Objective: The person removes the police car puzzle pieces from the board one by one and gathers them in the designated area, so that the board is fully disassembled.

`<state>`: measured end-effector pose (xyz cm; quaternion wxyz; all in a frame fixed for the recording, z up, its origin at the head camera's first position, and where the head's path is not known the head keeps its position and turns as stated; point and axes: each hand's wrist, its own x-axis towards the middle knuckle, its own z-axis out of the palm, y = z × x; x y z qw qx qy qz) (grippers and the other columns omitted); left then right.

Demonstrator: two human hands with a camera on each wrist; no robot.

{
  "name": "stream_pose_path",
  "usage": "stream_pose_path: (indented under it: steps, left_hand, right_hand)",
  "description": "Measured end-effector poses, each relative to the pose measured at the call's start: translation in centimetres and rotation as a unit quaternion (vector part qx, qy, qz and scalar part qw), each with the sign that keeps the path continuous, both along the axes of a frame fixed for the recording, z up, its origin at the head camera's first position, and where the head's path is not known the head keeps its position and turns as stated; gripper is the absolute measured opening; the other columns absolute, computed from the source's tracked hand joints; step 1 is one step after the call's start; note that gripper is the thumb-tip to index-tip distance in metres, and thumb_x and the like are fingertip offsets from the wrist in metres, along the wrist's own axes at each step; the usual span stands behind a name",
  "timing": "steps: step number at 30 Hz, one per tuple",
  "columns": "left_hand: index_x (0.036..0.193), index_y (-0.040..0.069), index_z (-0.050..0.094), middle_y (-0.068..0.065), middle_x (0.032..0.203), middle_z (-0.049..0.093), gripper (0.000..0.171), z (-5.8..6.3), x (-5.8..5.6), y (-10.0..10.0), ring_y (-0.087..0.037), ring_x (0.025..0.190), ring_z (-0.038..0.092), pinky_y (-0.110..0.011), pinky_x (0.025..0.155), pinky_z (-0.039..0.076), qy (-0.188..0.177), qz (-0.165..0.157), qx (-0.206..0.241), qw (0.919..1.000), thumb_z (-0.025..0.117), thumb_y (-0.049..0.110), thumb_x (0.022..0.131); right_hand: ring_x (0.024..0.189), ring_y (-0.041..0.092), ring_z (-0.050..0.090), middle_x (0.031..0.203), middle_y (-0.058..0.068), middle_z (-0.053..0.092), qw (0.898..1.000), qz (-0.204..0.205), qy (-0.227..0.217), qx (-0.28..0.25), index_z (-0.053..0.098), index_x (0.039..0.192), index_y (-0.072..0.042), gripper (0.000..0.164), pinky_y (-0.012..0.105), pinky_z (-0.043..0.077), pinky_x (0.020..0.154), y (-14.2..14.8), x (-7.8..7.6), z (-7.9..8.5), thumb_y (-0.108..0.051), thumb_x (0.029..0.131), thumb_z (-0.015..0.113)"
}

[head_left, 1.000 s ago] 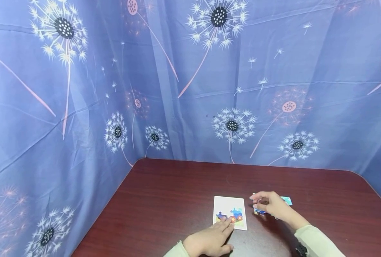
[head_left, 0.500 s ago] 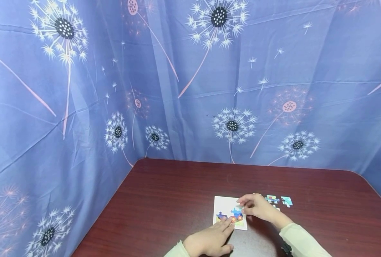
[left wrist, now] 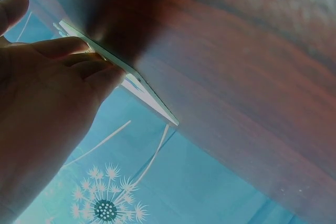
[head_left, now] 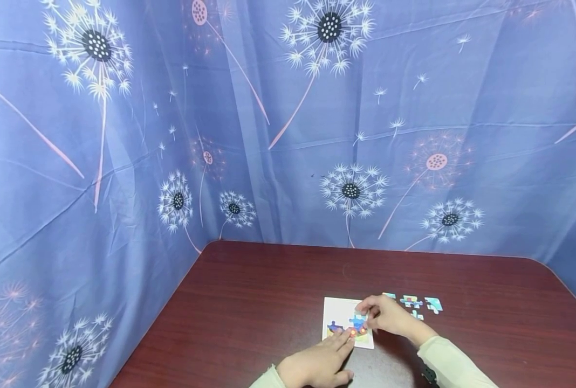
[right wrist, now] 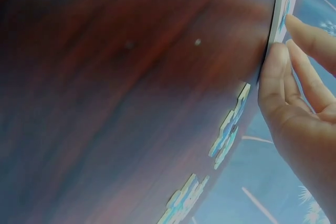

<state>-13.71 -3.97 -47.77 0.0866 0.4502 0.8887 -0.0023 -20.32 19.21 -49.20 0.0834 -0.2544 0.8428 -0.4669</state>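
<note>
A white puzzle board (head_left: 337, 310) lies on the table, with colourful train-picture pieces (head_left: 357, 321) along its lower part. My left hand (head_left: 317, 360) rests flat, its straight fingertips pressing on the board's lower edge. At the board's right side, my right hand (head_left: 390, 316) has its thumb and fingers bent together over the picture, pinching a puzzle piece that they mostly hide. From the right wrist view, the right thumb (right wrist: 275, 59) touches the board's edge. The left wrist view shows the left fingers (left wrist: 107, 72) against the board's rim.
Right of the board lie several loose puzzle pieces (head_left: 411, 301), partly behind the right hand; the right wrist view shows them flat on the wood (right wrist: 228, 129). The dark red table (head_left: 268, 285) meets a blue dandelion-print curtain (head_left: 278, 205) at its back and left.
My right hand has moved left from the loose pieces onto the board's right side, carrying a puzzle piece, and has shifted only slightly since. The left hand has stayed in place.
</note>
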Motion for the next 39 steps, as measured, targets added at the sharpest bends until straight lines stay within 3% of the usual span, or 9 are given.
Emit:
stream_pose_path:
  steps: [20,29,39]
  left_hand:
    - [0.145,0.003,0.04,-0.011,0.154,0.031,0.062,-0.19,-0.1,0.12,-0.018,0.142,0.027,-0.025,0.112,0.026,0.007,0.001,-0.002,1.0,0.046,0.043,0.098]
    - [0.146,0.003,0.038,-0.011,0.154,0.031,0.062,-0.13,-0.06,0.07,-0.018,0.143,0.026,-0.025,0.113,0.026,-0.008,0.006,-0.005,0.9999,0.046,0.043,0.098]
    - [0.147,0.004,0.036,-0.01,0.154,0.031,0.063,-0.08,-0.11,0.05,-0.017,0.143,0.025,-0.025,0.113,0.025,-0.016,0.007,-0.011,0.9998,0.044,0.043,0.099]
  right_hand:
    - [0.067,0.007,0.051,0.084,0.009,0.058,0.999,0.016,0.036,0.001,0.069,0.101,0.009,0.031,0.021,0.045,0.056,-0.29,-0.27,0.04,0.011,0.071,0.069]
    - [0.074,0.014,0.057,0.1,0.019,0.068,1.0,0.015,-0.001,0.008,0.067,0.107,0.006,0.027,0.024,0.049,0.055,-0.1,0.06,0.37,0.008,0.079,0.066]
    - [0.059,0.014,0.057,0.09,0.014,0.068,1.0,0.006,-0.021,-0.02,0.067,0.107,0.005,0.024,0.029,0.05,0.047,-0.04,0.19,0.31,0.008,0.084,0.061]
